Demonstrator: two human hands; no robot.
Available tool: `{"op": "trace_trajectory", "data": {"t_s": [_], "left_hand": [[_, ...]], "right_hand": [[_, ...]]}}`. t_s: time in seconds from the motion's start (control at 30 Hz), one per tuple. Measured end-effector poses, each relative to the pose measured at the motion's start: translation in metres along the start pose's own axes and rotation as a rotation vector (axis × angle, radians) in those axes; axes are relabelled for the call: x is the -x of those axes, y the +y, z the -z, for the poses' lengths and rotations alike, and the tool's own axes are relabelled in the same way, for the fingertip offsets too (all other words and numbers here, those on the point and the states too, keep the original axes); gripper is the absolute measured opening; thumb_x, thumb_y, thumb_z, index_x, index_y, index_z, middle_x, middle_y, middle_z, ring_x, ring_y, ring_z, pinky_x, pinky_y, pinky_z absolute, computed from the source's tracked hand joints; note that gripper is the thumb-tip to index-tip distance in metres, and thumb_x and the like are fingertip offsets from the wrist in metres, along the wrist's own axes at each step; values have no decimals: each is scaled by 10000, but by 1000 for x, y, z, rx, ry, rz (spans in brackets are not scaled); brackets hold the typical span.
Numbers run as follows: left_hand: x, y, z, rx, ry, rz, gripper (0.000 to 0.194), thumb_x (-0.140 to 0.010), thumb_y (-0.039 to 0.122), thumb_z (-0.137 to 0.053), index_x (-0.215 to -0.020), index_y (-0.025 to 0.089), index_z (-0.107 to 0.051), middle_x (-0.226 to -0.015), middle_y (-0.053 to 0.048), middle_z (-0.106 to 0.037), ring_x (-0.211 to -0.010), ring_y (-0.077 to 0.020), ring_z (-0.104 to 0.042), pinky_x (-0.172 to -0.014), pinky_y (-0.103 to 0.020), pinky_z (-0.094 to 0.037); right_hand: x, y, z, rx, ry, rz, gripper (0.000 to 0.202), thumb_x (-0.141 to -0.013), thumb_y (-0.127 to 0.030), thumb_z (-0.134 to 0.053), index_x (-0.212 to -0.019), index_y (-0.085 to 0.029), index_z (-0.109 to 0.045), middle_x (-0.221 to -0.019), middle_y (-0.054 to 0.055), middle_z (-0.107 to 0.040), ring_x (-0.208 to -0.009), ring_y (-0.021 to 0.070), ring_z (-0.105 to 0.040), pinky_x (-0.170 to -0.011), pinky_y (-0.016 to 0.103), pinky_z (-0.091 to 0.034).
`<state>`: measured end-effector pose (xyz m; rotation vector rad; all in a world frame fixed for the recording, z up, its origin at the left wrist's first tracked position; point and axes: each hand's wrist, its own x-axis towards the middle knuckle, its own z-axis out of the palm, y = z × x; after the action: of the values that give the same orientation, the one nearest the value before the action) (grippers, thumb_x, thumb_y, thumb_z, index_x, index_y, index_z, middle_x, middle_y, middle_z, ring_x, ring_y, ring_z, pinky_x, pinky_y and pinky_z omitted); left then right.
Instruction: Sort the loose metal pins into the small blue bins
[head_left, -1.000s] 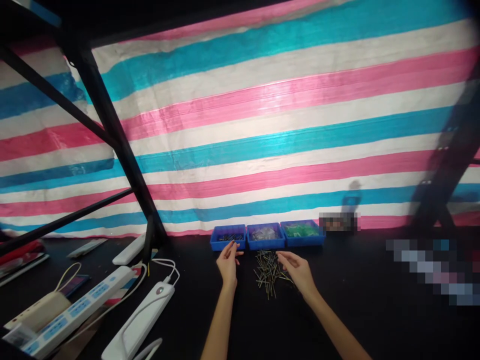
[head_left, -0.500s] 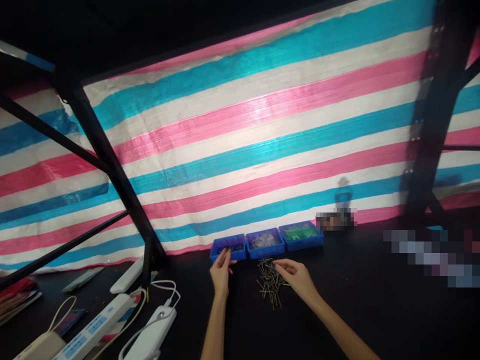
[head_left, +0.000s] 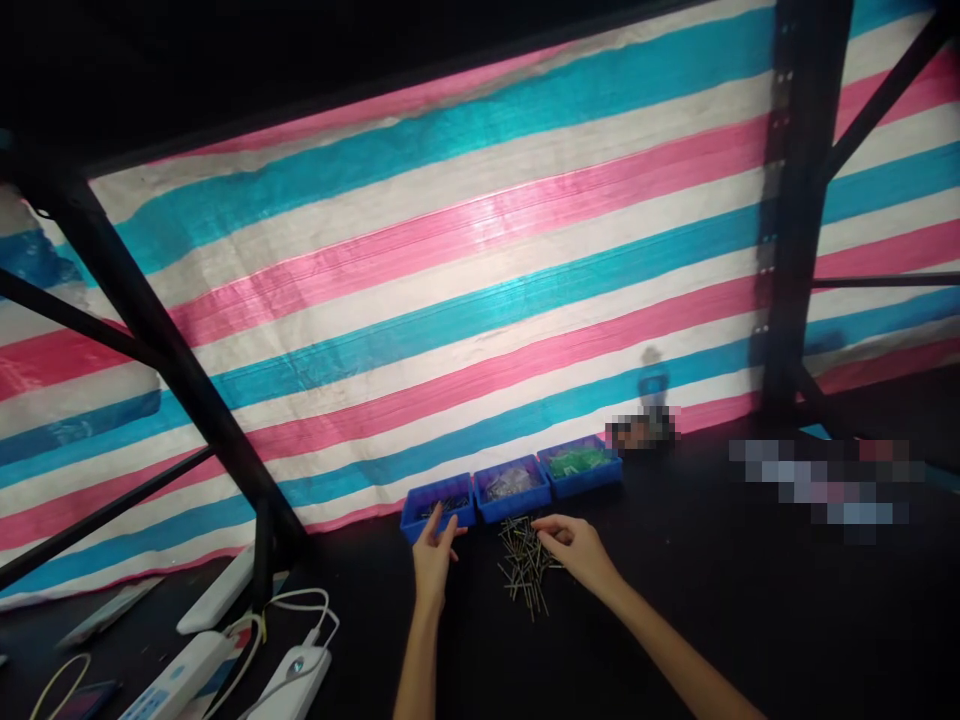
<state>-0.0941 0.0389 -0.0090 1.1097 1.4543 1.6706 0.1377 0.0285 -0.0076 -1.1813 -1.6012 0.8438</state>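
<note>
A loose pile of thin metal screws or nails (head_left: 525,575) lies on the black table. My right hand (head_left: 577,550) is at the pile's right side, its thumb and index finger pinched together at the upper edge; whatever is between them is too small to make out. My left hand (head_left: 433,560) is just in front of the left blue bin (head_left: 409,525), its fingers apart and nothing visible in them. That bin holds similar dark metal pieces. Beside it stand a middle blue bin (head_left: 516,511) with clear plastic-looking pieces and a right blue bin (head_left: 589,484) with green pieces.
White power strips (head_left: 180,672) and a white charger-like block (head_left: 296,680) with cables lie at the left. A striped plastic sheet (head_left: 480,330) hangs behind the bins, between black metal posts (head_left: 799,220). Blurred-out items are at the right.
My view has turned to the right, so everything sits further left. The fingers of my left hand have spread wider by the left bin. My right hand stays pinched at the pile.
</note>
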Motion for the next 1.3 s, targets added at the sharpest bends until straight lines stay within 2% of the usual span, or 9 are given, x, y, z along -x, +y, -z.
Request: {"op": "trace_trajectory", "data": {"t_s": [0.07,0.23,0.37,0.5,0.67,0.87,0.97,1.13,1.3], "left_hand": [[4,1,-1,-32,11,-27,594,-668,380,-634,-1193,146,-483,-846,-108,-655,-549,-120,-593,-367,-159,-360],[14,4,-9,-111,8,-78,510,-690,480,-549,-1052,121,-567,-790,-72,-619,-511,-99,-530,-366,-170,-339],[27,7,-19,-417,-209,-212,389,-748,480,-465,-777,131,-634,-652,-30,-591,-502,-98,-490,-440,-192,-341],[44,11,-29,-817,-469,-324,406,-782,461,-422,-580,161,-607,-573,-3,-580,-530,-104,-495,-483,-203,-290],[57,19,-38,-963,-550,-411,362,-806,403,-409,-592,173,-587,-601,7,-593,-548,-100,-496,-493,-206,-255],[64,28,-42,-888,-595,-425,276,-800,402,-431,-715,206,-606,-680,20,-600,-580,-101,-493,-507,-200,-283],[67,29,-43,-867,-640,-441,274,-732,472,-514,-761,215,-606,-739,19,-586,-615,-108,-496,-524,-200,-309],[70,33,-43,-894,-683,-409,465,-533,562,-649,-840,217,-597,-822,11,-559,-650,-125,-504,-530,-209,-332],[73,35,-45,-927,-703,-401,365,-602,474,-643,-867,229,-590,-839,11,-548,-680,-128,-514,-541,-212,-334]], "right_hand": [[1,2,2,49,-18,0,250,-699,-285,-507,-857,-181,-671,-773,38,-660,-596,142,-565,-582,244,-431],[3,12,10,275,-118,-47,356,-587,-364,-629,-921,-244,-642,-905,29,-605,-763,179,-568,-644,261,-422],[3,16,20,413,-170,-133,465,-498,-411,-689,-936,-265,-633,-941,30,-583,-833,200,-554,-638,260,-403],[1,18,28,493,-148,-205,507,-459,-419,-713,-936,-269,-628,-899,21,-599,-808,199,-562,-605,255,-377],[1,18,30,534,-169,-202,463,-452,-372,-729,-897,-280,-641,-864,4,-620,-759,181,-570,-565,234,-347],[5,13,17,520,-151,-116,240,-615,-316,-640,-852,-274,-646,-810,-15,-638,-700,144,-569,-544,213,-330],[6,9,12,530,-137,-114,161,-661,-283,-606,-816,-274,-645,-782,-28,-646,-675,129,-568,-527,205,-313],[6,6,10,544,-138,-110,136,-672,-271,-601,-803,-264,-640,-769,-28,-651,-661,125,-564,-508,200,-296],[7,6,9,528,-134,-89,93,-672,-271,-592,-757,-257,-628,-737,-34,-651,-652,121,-565,-507,196,-292]]}}
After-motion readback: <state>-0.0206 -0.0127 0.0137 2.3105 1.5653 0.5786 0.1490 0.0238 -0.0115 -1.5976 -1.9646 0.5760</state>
